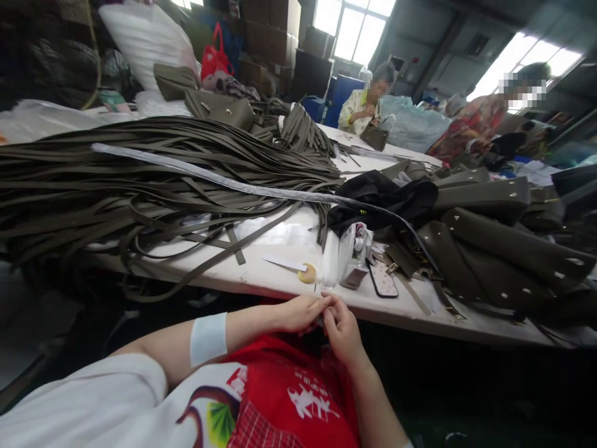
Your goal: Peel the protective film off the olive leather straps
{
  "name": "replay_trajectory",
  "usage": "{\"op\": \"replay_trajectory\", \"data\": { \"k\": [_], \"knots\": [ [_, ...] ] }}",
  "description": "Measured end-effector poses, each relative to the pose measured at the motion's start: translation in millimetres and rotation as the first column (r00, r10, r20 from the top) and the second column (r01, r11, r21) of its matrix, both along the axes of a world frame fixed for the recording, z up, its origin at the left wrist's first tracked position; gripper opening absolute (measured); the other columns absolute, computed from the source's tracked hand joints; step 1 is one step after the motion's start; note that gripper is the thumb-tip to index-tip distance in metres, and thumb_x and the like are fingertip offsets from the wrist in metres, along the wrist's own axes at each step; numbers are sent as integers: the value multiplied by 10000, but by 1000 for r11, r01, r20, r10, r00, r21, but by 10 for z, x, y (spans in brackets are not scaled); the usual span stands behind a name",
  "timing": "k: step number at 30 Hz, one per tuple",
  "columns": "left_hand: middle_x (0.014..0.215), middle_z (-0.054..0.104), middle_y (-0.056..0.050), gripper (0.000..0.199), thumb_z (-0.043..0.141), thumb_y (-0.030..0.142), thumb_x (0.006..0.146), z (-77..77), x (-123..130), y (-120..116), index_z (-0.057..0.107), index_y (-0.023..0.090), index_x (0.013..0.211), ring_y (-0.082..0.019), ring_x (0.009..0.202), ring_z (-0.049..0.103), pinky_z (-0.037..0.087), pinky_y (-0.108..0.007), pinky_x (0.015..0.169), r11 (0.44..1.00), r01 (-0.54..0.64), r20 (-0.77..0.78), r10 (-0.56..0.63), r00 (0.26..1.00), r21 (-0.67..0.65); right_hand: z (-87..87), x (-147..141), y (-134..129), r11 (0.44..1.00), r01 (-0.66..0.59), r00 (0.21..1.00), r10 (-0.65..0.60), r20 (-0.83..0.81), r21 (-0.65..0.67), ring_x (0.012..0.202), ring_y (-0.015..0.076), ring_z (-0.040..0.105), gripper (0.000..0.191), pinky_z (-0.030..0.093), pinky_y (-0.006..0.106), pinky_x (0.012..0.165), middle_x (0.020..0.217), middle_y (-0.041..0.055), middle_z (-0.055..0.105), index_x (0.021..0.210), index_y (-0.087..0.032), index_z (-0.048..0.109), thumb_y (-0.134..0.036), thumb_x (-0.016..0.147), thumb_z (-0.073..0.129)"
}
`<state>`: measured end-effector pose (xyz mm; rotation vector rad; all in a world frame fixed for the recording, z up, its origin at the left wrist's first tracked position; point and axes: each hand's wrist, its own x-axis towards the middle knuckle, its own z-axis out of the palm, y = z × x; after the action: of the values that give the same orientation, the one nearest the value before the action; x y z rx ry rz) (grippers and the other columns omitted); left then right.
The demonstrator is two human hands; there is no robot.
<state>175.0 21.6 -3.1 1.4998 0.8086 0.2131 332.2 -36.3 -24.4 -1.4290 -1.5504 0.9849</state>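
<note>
My left hand (302,313) and my right hand (342,326) meet at the table's front edge, above a red apron (298,386). Their fingers are bent together and touch at the tips. Whatever lies between them is too small and hidden to make out. Just beyond them on the white table (261,277) are a yellow tape roll (306,273) with a white strip, a small clear-wrapped packet (355,255) and a phone in a patterned case (383,280).
Long dark straps (177,162) cover the table's left side, a pale strip (224,180) across them. Dark bags (504,261) are heaped at the right, beside black cloth (382,196). Two people (359,112) (485,124) work farther back.
</note>
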Motion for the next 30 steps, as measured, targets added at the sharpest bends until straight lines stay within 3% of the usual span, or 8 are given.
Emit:
{"op": "replay_trajectory", "data": {
  "k": [5, 8, 11, 13, 18, 24, 27, 30],
  "knots": [
    [471, 440, 54, 689, 279, 768, 876, 48, -228, 29, 568, 152, 768, -96, 377, 415, 320, -211, 398, 999, -38, 32, 38, 999, -17, 145, 44, 11, 974, -225, 974, 224, -43, -6, 624, 156, 575, 448, 480, 267, 623, 697, -7, 614, 1325, -162, 507, -328, 909, 506],
    [574, 568, 32, 585, 447, 735, 852, 76, -333, 164, 567, 163, 867, -86, 416, 464, 388, -206, 466, 970, 129, 136, -102, 985, -208, 239, 175, -10, 970, -243, 955, 235, 181, 22, 883, 203, 644, 461, 503, 328, 841, 1004, 62, 702, 1284, -188, 569, -234, 826, 597],
    [599, 605, 20, 489, 555, 654, 852, 76, -302, 230, 590, 175, 940, -87, 410, 455, 388, -214, 481, 815, 374, 214, -308, 927, -443, 290, 241, -27, 968, -249, 878, 238, 415, -28, 1072, 215, 629, 426, 453, 346, 972, 1181, 75, 690, 1194, -198, 654, -105, 816, 483],
    [562, 574, 18, 450, 576, 595, 866, 76, -212, 209, 642, 153, 922, -93, 405, 438, 377, -219, 470, 718, 411, 230, -342, 911, -561, 302, 252, -37, 962, -259, 821, 269, 504, -92, 1064, 215, 636, 434, 450, 336, 962, 1159, 76, 702, 1186, -199, 670, -91, 833, 444],
    [486, 396, 68, 307, 672, 388, 821, 143, 5, 95, 709, 106, 938, -71, 397, 336, 328, -180, 429, 621, 342, 301, -175, 938, -706, 289, 293, -57, 965, -246, 856, 259, 447, -89, 1011, 219, 650, 402, 460, 322, 918, 1106, 65, 719, 1194, -219, 669, -155, 847, 478],
    [760, 666, -88, 251, 639, 301, 749, -71, 103, -2, 711, 126, 915, -172, 622, 628, 512, -260, 577, 578, 258, 249, -96, 964, -774, 52, 318, -29, 977, -209, 903, 207, 376, -37, 966, 245, 654, 370, 476, 350, 891, 1056, 59, 733, 1135, -235, 707, -195, 806, 541],
    [700, 616, -81, 199, 630, 242, 676, -193, 132, -31, 723, 127, 808, -165, 589, 595, 498, -257, 538, 575, 209, 225, -45, 973, -791, -113, 323, 28, 980, -194, 876, 193, 443, -43, 933, 274, 656, 353, 483, 379, 866, 992, 65, 741, 1091, -256, 733, -213, 772, 590],
    [580, 491, -31, 179, 608, 228, 665, -50, 89, -30, 736, 146, 760, -135, 464, 459, 379, -228, 415, 619, 234, 294, -5, 956, -750, -232, 329, 115, 979, -201, 919, 195, 342, -19, 957, 286, 670, 343, 497, 388, 884, 1011, 78, 745, 1072, -268, 742, -248, 756, 607]
  ]
}}
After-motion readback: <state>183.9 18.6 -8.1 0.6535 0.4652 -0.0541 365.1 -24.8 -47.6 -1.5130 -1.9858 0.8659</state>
